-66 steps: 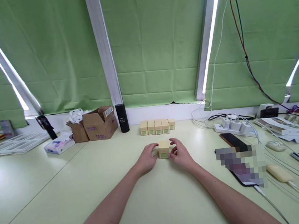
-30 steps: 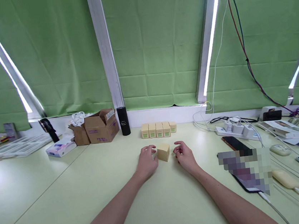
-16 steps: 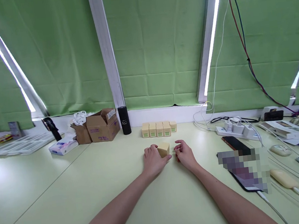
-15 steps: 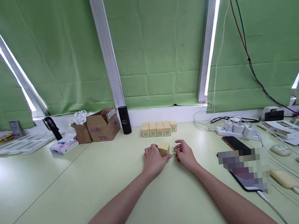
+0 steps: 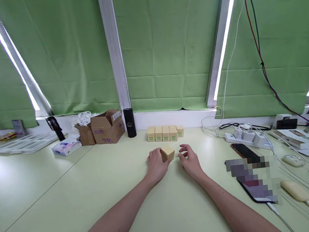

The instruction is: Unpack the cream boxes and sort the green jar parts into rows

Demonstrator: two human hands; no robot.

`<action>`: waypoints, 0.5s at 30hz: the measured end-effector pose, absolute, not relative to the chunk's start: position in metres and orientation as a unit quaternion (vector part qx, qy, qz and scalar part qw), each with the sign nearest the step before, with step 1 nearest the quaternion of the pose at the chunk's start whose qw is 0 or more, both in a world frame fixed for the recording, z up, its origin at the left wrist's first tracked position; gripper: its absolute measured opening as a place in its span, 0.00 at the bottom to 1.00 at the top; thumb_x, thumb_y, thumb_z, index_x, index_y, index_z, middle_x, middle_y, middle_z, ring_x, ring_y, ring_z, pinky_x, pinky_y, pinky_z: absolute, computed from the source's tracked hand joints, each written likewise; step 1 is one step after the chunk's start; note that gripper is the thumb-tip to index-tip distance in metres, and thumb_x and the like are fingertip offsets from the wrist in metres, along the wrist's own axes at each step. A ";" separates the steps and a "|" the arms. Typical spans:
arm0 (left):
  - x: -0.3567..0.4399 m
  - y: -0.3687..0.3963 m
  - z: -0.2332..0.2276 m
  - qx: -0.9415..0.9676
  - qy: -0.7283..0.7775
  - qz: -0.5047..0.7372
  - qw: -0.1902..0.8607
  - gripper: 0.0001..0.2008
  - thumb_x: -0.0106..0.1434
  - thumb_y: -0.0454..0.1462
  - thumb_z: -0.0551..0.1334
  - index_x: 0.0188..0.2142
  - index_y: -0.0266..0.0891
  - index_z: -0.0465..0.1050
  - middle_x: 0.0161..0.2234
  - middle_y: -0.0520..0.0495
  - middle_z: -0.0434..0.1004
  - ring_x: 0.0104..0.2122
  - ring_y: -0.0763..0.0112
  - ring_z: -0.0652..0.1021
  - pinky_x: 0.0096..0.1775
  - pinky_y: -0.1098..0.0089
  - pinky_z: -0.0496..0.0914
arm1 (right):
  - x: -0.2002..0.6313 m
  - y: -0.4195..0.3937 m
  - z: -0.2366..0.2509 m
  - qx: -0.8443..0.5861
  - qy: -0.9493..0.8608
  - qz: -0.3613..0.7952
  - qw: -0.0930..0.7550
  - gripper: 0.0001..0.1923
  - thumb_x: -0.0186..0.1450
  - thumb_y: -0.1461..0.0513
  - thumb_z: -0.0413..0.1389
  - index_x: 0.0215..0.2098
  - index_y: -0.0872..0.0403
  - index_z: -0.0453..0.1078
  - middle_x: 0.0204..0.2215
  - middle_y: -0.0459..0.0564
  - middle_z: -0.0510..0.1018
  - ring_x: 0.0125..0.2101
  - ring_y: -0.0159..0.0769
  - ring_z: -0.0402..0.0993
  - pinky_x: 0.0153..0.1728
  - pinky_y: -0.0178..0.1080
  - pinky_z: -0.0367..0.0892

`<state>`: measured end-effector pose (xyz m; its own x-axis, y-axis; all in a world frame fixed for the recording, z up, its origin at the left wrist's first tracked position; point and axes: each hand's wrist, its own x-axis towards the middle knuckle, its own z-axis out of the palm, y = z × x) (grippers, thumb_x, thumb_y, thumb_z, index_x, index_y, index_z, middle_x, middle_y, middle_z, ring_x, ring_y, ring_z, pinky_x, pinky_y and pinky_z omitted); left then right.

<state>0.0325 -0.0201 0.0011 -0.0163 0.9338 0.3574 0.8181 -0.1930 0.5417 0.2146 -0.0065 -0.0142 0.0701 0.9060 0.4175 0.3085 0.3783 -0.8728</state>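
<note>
Centrally on the table (image 5: 68, 193), the left hand (image 5: 156, 165) grips a small tan box (image 5: 168, 153). Just beside it, the right hand (image 5: 190, 160) rests empty, fingers loosely curled.

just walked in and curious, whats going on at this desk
A person sits at a pale green table handling a small tan box. The left hand grips the box, which looks tipped on the table. The right hand rests beside it, fingers curled, not touching. Behind, a row of matching boxes stands near the wall.
</note>
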 end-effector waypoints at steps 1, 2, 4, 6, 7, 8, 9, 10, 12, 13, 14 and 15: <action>0.031 -0.019 0.000 0.698 0.618 0.352 0.082 0.24 0.62 0.41 0.67 0.55 0.39 0.65 0.56 0.37 0.72 0.58 0.49 0.70 0.57 0.53 0.65 | 0.213 -0.008 -0.013 -0.481 -0.631 0.259 0.551 0.19 0.65 0.56 0.54 0.53 0.51 0.67 0.44 0.52 0.77 0.33 0.39 0.75 0.33 0.44 0.74; 0.031 -0.018 -0.001 0.702 0.603 0.372 0.075 0.23 0.62 0.39 0.67 0.55 0.39 0.64 0.55 0.38 0.72 0.57 0.50 0.71 0.57 0.53 0.66 | 0.212 -0.010 -0.011 -0.476 -0.636 0.247 0.555 0.18 0.66 0.56 0.54 0.54 0.51 0.67 0.45 0.53 0.76 0.35 0.40 0.75 0.34 0.44 0.75; 0.030 -0.018 -0.001 0.715 0.565 0.409 0.051 0.24 0.62 0.35 0.67 0.55 0.40 0.63 0.55 0.39 0.70 0.56 0.53 0.72 0.57 0.54 0.68 | 0.210 -0.014 -0.007 -0.465 -0.643 0.228 0.565 0.19 0.68 0.56 0.54 0.55 0.51 0.66 0.47 0.55 0.76 0.38 0.41 0.75 0.34 0.44 0.75; 0.030 -0.021 0.001 0.733 0.523 0.436 0.017 0.24 0.63 0.33 0.66 0.57 0.41 0.61 0.54 0.40 0.69 0.56 0.54 0.72 0.57 0.53 0.70 | 0.208 -0.016 -0.004 -0.450 -0.647 0.208 0.579 0.19 0.68 0.56 0.55 0.56 0.51 0.65 0.48 0.56 0.75 0.42 0.43 0.75 0.35 0.45 0.76; 0.030 -0.023 0.003 0.742 0.503 0.443 -0.003 0.25 0.63 0.32 0.65 0.57 0.41 0.61 0.54 0.40 0.68 0.57 0.54 0.72 0.56 0.53 0.71 | 0.208 -0.018 -0.003 -0.440 -0.649 0.197 0.588 0.19 0.68 0.56 0.55 0.56 0.51 0.64 0.49 0.57 0.74 0.44 0.44 0.75 0.36 0.45 0.77; 0.031 -0.025 0.006 0.751 0.485 0.447 -0.024 0.25 0.63 0.31 0.64 0.58 0.42 0.60 0.54 0.39 0.68 0.56 0.54 0.72 0.56 0.52 0.72 | 0.208 -0.019 -0.001 -0.430 -0.652 0.186 0.596 0.20 0.69 0.56 0.56 0.57 0.51 0.63 0.50 0.57 0.74 0.45 0.44 0.74 0.38 0.46 0.78; 0.031 -0.026 0.008 0.759 0.470 0.448 -0.047 0.26 0.63 0.30 0.64 0.58 0.42 0.60 0.54 0.39 0.67 0.56 0.53 0.72 0.55 0.52 0.72 | 0.208 -0.020 0.000 -0.419 -0.655 0.176 0.603 0.21 0.69 0.56 0.56 0.58 0.50 0.62 0.51 0.57 0.73 0.46 0.45 0.74 0.39 0.47 0.78; 0.031 -0.028 0.011 0.766 0.456 0.447 -0.071 0.26 0.63 0.29 0.63 0.59 0.42 0.59 0.54 0.39 0.67 0.56 0.53 0.72 0.55 0.51 0.73 | 0.208 -0.021 0.001 -0.409 -0.659 0.164 0.610 0.22 0.69 0.56 0.56 0.59 0.50 0.61 0.52 0.58 0.73 0.48 0.45 0.73 0.40 0.48 0.79; 0.031 -0.029 0.015 0.776 0.435 0.440 -0.125 0.27 0.62 0.28 0.63 0.59 0.41 0.60 0.54 0.38 0.67 0.55 0.51 0.72 0.53 0.51 0.74 | 0.209 -0.023 0.003 -0.387 -0.671 0.139 0.617 0.22 0.70 0.57 0.55 0.61 0.49 0.59 0.53 0.58 0.72 0.51 0.46 0.73 0.42 0.50 0.79; 0.032 -0.030 0.016 0.777 0.426 0.437 -0.152 0.26 0.63 0.28 0.62 0.59 0.41 0.60 0.53 0.37 0.68 0.55 0.51 0.72 0.53 0.51 0.74 | 0.209 -0.024 0.004 -0.377 -0.679 0.125 0.617 0.22 0.70 0.58 0.55 0.61 0.49 0.59 0.54 0.58 0.72 0.52 0.47 0.72 0.43 0.51 0.79; 0.032 -0.030 0.017 0.778 0.417 0.436 -0.177 0.25 0.63 0.27 0.62 0.59 0.40 0.61 0.53 0.36 0.68 0.54 0.50 0.72 0.52 0.51 0.74 | 0.209 -0.025 0.004 -0.368 -0.688 0.112 0.615 0.22 0.71 0.58 0.54 0.61 0.48 0.58 0.54 0.58 0.72 0.53 0.47 0.72 0.44 0.52 0.79; 0.032 -0.030 0.017 0.776 0.410 0.435 -0.200 0.25 0.64 0.28 0.61 0.59 0.40 0.61 0.52 0.36 0.69 0.54 0.50 0.72 0.52 0.51 0.74 | 0.208 -0.026 0.004 -0.360 -0.697 0.101 0.612 0.22 0.71 0.59 0.54 0.62 0.48 0.58 0.55 0.58 0.72 0.53 0.48 0.72 0.45 0.52 0.79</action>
